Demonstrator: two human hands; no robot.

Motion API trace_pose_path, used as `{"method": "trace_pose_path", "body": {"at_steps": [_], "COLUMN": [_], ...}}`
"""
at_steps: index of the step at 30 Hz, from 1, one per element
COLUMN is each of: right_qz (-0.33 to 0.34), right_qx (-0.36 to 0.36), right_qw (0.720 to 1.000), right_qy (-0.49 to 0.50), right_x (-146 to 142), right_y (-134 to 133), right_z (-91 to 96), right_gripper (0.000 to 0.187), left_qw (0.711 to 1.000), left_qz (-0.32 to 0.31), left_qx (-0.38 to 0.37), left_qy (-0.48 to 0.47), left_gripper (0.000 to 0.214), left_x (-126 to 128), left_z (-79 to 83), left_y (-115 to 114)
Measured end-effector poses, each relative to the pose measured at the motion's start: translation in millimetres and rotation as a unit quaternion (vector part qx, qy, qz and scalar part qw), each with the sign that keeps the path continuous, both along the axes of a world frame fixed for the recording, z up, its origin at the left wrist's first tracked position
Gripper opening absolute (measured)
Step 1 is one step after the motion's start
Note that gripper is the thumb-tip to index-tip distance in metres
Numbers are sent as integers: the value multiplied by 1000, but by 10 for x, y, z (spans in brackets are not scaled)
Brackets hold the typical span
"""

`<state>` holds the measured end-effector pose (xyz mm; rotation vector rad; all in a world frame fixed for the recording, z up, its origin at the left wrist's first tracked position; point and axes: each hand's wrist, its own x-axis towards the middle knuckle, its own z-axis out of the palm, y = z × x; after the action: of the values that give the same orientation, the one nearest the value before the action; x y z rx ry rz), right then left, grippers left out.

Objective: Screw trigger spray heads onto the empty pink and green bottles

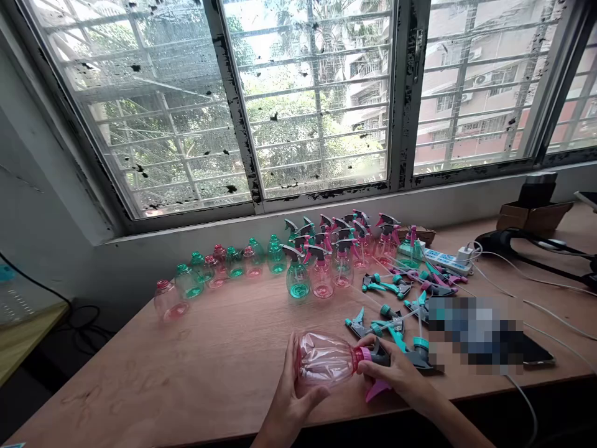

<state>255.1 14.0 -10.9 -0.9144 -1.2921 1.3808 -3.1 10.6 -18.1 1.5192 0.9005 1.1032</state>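
Observation:
A clear pink spray bottle (326,359) lies on its side in the air above the table's front edge, its neck pointing right. My left hand (290,398) is wrapped round its base end. At the neck, my right hand (389,368) grips the pink collar and grey spray head, which sits at the bottle's mouth; how tightly it is screwed cannot be seen. Below that hand the pink trigger (377,390) sticks out. Just beyond it lie loose teal-and-grey spray heads (396,326) with thin tubes.
Several bottles with spray heads (321,274) stand near the window. Open green and pink bottles (189,283) form a row to their left. On the right are more pink spray heads (436,286), a power strip (448,260), white cables and a phone (536,351).

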Motion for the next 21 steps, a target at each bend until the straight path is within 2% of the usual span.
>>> {"method": "trace_pose_path", "body": {"at_steps": [4,9,12,17,21], "right_qz": [0,12,11,10,21], "right_qx": [0,-2,-5,-5,-9], "right_qw": [1000,1000,1000,1000,999], "right_qy": [4,27,23,19,27], "right_x": [1,7,12,9,-1], "right_y": [9,19,12,1,3], "right_z": [13,9,4,22,52], "right_gripper": [40,40,40,39,39], "left_qw": [999,998,998,999,999], "left_qz": [-28,-30,-35,-29,-13], "left_qx": [14,49,41,2,47], "left_qy": [-17,39,29,-16,20], "left_gripper": [98,94,97,98,86], "left_x": [4,-21,-17,6,-12], "left_z": [28,115,146,96,42], "left_y": [21,-27,-46,4,28]}}
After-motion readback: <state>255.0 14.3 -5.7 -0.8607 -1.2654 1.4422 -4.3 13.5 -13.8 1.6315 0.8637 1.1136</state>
